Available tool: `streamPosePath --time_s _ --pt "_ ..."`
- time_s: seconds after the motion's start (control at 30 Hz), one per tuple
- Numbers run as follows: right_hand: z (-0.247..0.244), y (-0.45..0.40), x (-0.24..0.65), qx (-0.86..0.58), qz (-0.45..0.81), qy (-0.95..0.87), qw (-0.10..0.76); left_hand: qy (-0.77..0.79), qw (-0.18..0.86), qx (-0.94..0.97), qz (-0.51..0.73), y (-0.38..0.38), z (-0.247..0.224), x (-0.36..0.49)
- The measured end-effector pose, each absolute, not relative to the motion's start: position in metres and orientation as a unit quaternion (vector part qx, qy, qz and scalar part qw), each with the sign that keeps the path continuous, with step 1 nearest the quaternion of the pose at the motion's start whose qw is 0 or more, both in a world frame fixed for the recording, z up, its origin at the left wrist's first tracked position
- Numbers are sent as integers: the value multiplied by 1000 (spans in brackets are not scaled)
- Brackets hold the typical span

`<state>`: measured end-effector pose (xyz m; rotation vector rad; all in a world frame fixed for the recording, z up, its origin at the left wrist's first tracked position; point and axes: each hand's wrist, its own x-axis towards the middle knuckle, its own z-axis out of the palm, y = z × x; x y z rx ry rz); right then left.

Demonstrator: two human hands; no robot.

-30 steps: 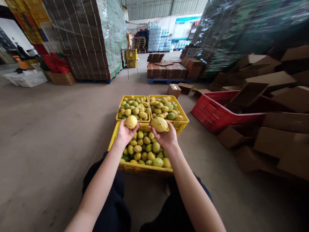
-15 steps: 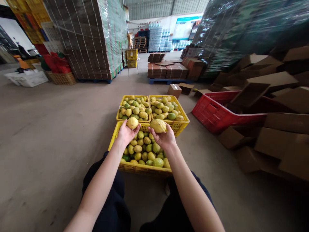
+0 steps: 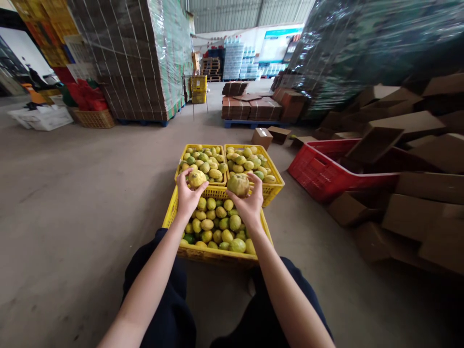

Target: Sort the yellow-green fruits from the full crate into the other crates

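My left hand [image 3: 187, 195] grips a yellow lemon [image 3: 197, 179] between thumb and fingers. A larger, greener-yellow lemon [image 3: 238, 185] with brownish marks is held the same way in my right hand [image 3: 252, 203]. Both fruits are raised above the far rim of the near yellow crate [image 3: 217, 252], which is filled with yellow and green lemons [image 3: 227, 235]. Just beyond, two more yellow crates stand side by side, the left one [image 3: 177, 173] and the right one [image 3: 271, 192], both heaped with similar fruit.
To the right, a red crate [image 3: 315, 171] stands among a pile of cardboard boxes [image 3: 416, 210]. Farther off, flattened cartons [image 3: 266, 108] lie on a blue pallet. Tall wrapped stacks [image 3: 123, 58] rise on both sides. A wicker basket [image 3: 94, 118] with red material sits left.
Both lemons have been turned in my hands; the right one now shows an end with brown marks. My fingers have shifted from cupping beneath to gripping their sides.
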<state>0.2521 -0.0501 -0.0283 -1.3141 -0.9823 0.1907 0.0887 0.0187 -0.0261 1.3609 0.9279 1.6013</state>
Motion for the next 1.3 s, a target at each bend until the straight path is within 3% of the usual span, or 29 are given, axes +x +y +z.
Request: streamPosePath --time_s 0.1,0.2,0.53,0.83,0.97,1.3 --pt "-29 -51 252 -572 3 -493 656 351 365 593 626 18 -28 85" --pt "-28 -53 247 -558 15 -499 662 336 376 615 606 13 -25 87" --pt "-14 -62 243 -458 253 -424 739 280 609 485 561 -3 -5 91" --pt "-13 -68 250 -423 396 -371 726 284 746 352 489 -8 -4 98" --pt "-17 -67 249 -459 404 -370 700 290 801 263 452 -14 -10 108" --pt "-9 -64 221 -487 398 -416 657 348 801 144 465 0 -44 122"
